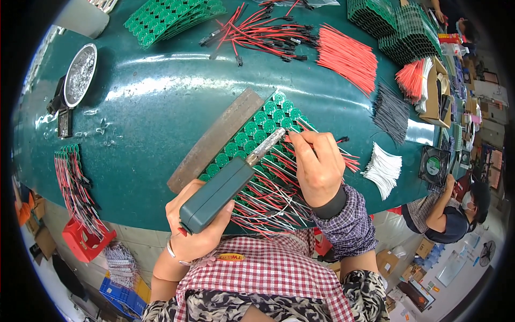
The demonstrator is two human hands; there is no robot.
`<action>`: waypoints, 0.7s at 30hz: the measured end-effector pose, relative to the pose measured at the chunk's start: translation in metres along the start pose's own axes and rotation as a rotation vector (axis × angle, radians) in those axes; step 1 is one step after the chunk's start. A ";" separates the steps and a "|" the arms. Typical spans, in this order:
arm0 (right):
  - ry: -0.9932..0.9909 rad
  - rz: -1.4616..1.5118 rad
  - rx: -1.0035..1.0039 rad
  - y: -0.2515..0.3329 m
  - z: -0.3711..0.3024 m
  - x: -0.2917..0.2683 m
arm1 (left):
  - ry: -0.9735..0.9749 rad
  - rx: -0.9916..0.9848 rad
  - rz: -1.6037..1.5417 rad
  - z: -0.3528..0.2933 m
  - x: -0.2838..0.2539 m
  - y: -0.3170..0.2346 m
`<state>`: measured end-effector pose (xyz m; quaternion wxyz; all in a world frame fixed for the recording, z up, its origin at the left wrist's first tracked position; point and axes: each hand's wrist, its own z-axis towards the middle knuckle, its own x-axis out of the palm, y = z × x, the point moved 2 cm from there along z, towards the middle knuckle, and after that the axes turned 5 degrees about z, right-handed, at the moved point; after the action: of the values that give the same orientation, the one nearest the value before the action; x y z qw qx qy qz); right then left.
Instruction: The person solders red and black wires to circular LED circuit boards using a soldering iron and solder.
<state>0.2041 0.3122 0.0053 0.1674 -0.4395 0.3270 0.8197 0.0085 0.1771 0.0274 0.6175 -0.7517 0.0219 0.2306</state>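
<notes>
Left hand: I see my left hand wrapped shut around the grey-green handle of a soldering iron, low and left of centre, close to my apron.

Soldering iron: its metal barrel slants up and to the right from my fist; the tip ends just left of my right fingertips, over the board panel.

Right hand: my right hand lies palm down to the right of the iron, fingers pinched together on a thin red wire at the far end of the hand. Whether the wire touches the iron's tip, I cannot tell.

Board panel: a green panel of round circuit boards lies on the table directly beneath both hands, running diagonally from lower left to upper right. Red and white leads fan out from it toward me, between my two wrists.

Metal bar: a long flat grey bar lies along the panel's left edge, just beyond my left hand.

Table: a dark green worktop carries everything.

Far stock: bundles of red wires and black-tipped red leads lie well apart from my hands at the far edge.

Right stock: a white wire bundle lies near my right hand, to its right.

Left side: a round metal dish stands far left.
</notes>
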 end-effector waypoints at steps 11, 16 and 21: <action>-0.002 0.001 0.010 0.001 0.000 0.001 | 0.003 -0.012 -0.030 0.000 0.001 0.000; -0.005 -0.001 0.005 0.000 0.000 0.001 | -0.017 0.085 0.024 0.004 0.004 -0.002; 0.016 -0.011 -0.029 -0.002 -0.002 0.001 | -0.005 0.065 0.025 0.001 0.001 -0.004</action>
<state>0.2058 0.3120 0.0025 0.1630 -0.4503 0.3142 0.8197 0.0102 0.1795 0.0305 0.6385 -0.7305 0.0374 0.2393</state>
